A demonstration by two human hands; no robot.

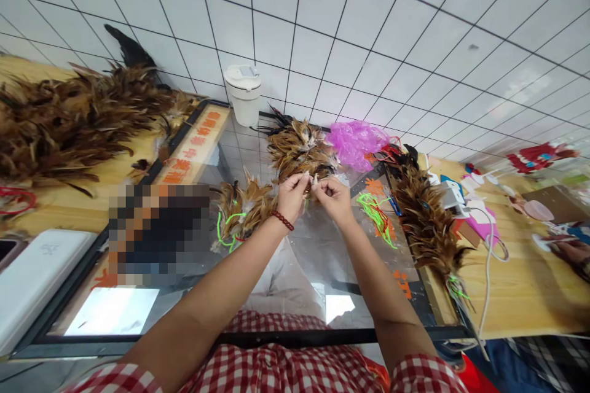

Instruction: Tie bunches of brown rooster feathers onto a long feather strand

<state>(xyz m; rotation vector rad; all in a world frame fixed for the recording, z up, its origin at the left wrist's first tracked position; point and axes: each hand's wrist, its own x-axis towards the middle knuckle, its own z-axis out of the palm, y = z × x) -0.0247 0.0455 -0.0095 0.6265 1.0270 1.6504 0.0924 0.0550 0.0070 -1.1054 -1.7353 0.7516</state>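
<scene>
Feathers point(314, 181) pinched between left hand point(292, 195) and right hand point(335, 198).

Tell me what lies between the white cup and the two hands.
In the head view, a heap of brown feathers lies between the white cup and the left hand and right hand, which pinch a small feather.

This is looking like a small feather-craft workshop. Brown feather heaps point(69, 123) are spreading over a wooden bench point(69, 212) at ten o'clock. A feather bunch point(299, 153) is lying at twelve on the glass-topped table point(322, 258). Green cords point(375, 212) are trailing at two, beside a cluttered second bench point(530, 295), and white tiling point(369, 24) is running behind.
</scene>
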